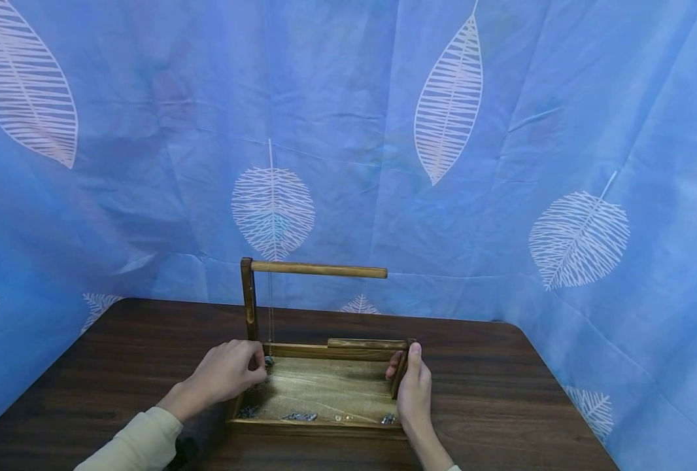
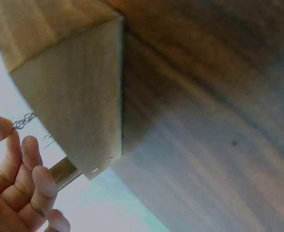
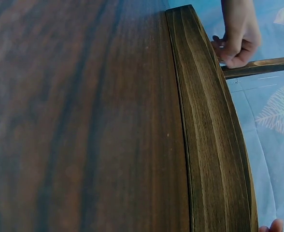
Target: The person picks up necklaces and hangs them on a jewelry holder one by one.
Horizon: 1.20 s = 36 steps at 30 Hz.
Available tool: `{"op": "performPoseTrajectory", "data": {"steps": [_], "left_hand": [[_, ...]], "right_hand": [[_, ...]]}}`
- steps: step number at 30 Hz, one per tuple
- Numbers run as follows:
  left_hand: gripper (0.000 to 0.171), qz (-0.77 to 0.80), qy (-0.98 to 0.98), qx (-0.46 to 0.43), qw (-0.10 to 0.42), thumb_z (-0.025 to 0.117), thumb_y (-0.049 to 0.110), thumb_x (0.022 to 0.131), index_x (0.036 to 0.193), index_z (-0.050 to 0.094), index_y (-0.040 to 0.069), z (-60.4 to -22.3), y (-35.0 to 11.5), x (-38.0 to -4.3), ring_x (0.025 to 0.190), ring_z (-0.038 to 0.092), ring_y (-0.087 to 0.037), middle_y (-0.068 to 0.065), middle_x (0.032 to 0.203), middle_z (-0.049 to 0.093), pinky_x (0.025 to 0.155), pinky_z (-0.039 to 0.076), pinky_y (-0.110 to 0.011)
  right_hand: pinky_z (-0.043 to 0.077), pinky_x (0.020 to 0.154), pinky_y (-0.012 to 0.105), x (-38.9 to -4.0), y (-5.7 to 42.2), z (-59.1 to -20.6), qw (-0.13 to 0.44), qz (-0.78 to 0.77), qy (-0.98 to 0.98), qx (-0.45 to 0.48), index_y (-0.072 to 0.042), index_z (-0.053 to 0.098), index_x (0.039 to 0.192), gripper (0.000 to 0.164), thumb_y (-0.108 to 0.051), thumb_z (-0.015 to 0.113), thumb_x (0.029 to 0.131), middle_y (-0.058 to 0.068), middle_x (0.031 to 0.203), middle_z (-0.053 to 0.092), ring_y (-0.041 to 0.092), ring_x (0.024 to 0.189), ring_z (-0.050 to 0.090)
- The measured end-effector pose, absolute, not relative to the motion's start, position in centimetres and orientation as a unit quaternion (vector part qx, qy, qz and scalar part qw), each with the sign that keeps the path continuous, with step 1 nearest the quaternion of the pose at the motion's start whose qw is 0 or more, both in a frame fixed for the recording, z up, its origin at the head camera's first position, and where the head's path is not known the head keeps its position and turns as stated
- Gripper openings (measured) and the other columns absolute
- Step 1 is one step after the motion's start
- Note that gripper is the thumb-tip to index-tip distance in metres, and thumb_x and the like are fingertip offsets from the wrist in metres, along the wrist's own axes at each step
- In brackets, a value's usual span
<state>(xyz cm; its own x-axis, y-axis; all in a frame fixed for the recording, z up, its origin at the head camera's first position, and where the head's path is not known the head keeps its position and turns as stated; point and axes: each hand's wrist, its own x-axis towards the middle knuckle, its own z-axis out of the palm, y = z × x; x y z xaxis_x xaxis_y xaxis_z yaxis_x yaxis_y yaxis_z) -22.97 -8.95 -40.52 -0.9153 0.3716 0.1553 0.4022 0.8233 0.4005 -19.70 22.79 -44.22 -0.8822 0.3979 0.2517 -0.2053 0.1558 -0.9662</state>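
Note:
A wooden jewelry stand (image 1: 319, 350) with a shallow tray base (image 1: 337, 379) sits on the table, a tall post and long bar (image 1: 319, 269) at its left. From that bar hangs a thin necklace (image 1: 271, 307) with a small dark pendant. My left hand (image 1: 231, 369) is beside the tall post, near the pendant; in the left wrist view its thumb and a finger pinch a fine metal chain (image 2: 23, 121). At the other end, my right hand (image 1: 416, 392) grips the short right post (image 1: 400, 376), thumb in front and fingertips behind.
Along the tray's front lie small jewelry heaps: a dark pile (image 1: 248, 411), a silvery one (image 1: 300, 416), pale gold pieces (image 1: 344, 417) and a dark silver cluster (image 1: 388, 418). A short bar (image 1: 366, 343) tops the right post. Behind the dark table (image 1: 484, 392) hangs a blue leaf-print curtain (image 1: 348, 131).

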Motion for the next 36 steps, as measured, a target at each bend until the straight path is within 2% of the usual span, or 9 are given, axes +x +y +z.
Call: {"op": "performPoseTrajectory", "data": {"steps": [5,12,17,22,28,31,36], "left_hand": [[0.017,-0.265,-0.942,-0.204,0.027,0.067,0.012,0.09,0.078,0.062,0.022,-39.6,-9.0,-22.8,0.048,0.041,-0.008,0.011,0.062,0.053,0.044,0.032,-0.026],[0.012,-0.38,-0.894,-0.237,0.009,0.065,0.008,0.095,0.085,0.065,0.015,-38.2,-9.1,-22.8,0.059,0.05,-0.01,0.008,0.078,0.064,0.051,0.04,-0.026],[0.012,-0.438,-0.868,-0.234,-0.002,0.062,0.005,0.097,0.088,0.067,0.012,-37.3,-9.3,-23.0,0.055,0.043,-0.012,0.001,0.08,0.068,0.048,0.035,-0.025],[0.01,-0.476,-0.853,-0.215,-0.005,0.061,0.003,0.096,0.091,0.068,0.009,-36.8,-9.5,-23.0,0.068,0.058,-0.018,-0.003,0.082,0.071,0.055,0.041,-0.027],[0.011,-0.532,-0.826,-0.185,-0.017,0.057,0.001,0.097,0.092,0.067,0.004,-36.0,-9.6,-22.8,0.072,0.063,-0.024,-0.008,0.086,0.072,0.051,0.036,-0.026],[0.011,-0.552,-0.815,-0.175,-0.017,0.055,0.002,0.096,0.094,0.066,0.002,-35.4,-9.5,-22.7,0.085,0.069,-0.03,-0.009,0.087,0.074,0.063,0.046,-0.028],[0.013,-0.585,-0.792,-0.17,-0.03,0.054,0.007,0.101,0.099,0.065,0.0,-34.7,-9.5,-22.7,0.089,0.07,-0.031,-0.011,0.093,0.075,0.078,0.056,-0.037]], "right_hand": [[0.051,0.063,0.035,-19.7,22.8,-44.2,0.236,0.647,-0.722,-0.067,0.01,0.061,0.093,0.072,-0.048,0.023,0.11,0.013,0.072,0.061,0.028,0.066,0.061],[0.051,0.064,0.035,-19.7,22.8,-44.3,0.233,0.647,-0.723,-0.065,0.01,0.061,0.094,0.073,-0.05,0.022,0.11,0.013,0.073,0.06,0.029,0.068,0.061],[0.051,0.065,0.035,-19.7,22.8,-44.3,0.231,0.641,-0.729,-0.063,0.009,0.061,0.094,0.072,-0.049,0.021,0.11,0.014,0.074,0.06,0.035,0.07,0.062],[0.051,0.066,0.034,-19.7,22.9,-44.2,0.226,0.639,-0.733,-0.061,0.009,0.06,0.095,0.071,-0.048,0.021,0.111,0.014,0.075,0.06,0.036,0.072,0.062],[0.052,0.067,0.035,-19.6,22.9,-44.2,0.226,0.645,-0.728,-0.061,0.009,0.06,0.095,0.072,-0.05,0.021,0.11,0.015,0.076,0.06,0.034,0.071,0.063],[0.052,0.066,0.035,-19.7,22.9,-44.3,0.227,0.646,-0.726,-0.062,0.008,0.06,0.095,0.072,-0.05,0.021,0.11,0.015,0.076,0.06,0.033,0.071,0.063],[0.053,0.065,0.034,-19.7,22.9,-44.3,0.226,0.65,-0.722,-0.066,0.008,0.061,0.094,0.072,-0.051,0.022,0.11,0.014,0.075,0.06,0.027,0.068,0.062]]}}
